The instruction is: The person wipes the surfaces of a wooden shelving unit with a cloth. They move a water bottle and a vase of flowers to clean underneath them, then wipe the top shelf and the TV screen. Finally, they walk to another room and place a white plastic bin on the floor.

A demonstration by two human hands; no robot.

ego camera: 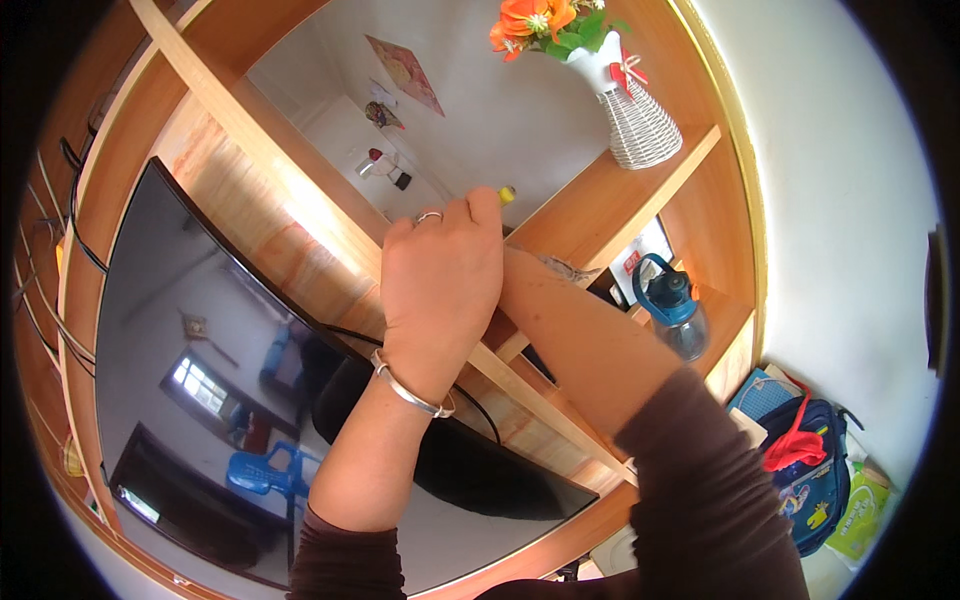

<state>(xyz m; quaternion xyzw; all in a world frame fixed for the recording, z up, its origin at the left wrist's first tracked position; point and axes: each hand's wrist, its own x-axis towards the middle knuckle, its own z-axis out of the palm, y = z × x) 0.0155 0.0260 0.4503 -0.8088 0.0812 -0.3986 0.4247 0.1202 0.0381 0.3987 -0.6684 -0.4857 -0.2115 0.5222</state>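
Observation:
My left hand [444,277], with a ring on a finger and a silver bangle at the wrist, is raised in front of a wooden shelf unit [300,187], fingers curled away from view. A small yellow item [507,196] pokes out beside its knuckles; which hand holds it cannot be told. My right forearm [585,330] reaches in from the right, and its hand is hidden behind the left one. A greyish crumpled thing [566,268] lies by the right forearm at the shelf edge. Below my hands is a dark television [217,360].
A white wicker vase [641,127] with orange flowers [532,19] stands on the upper right shelf. Beneath it is a blue-lidded bottle [679,315]. A blue backpack [814,480] lies at the lower right by the wall. Black cables [75,195] hang at the left.

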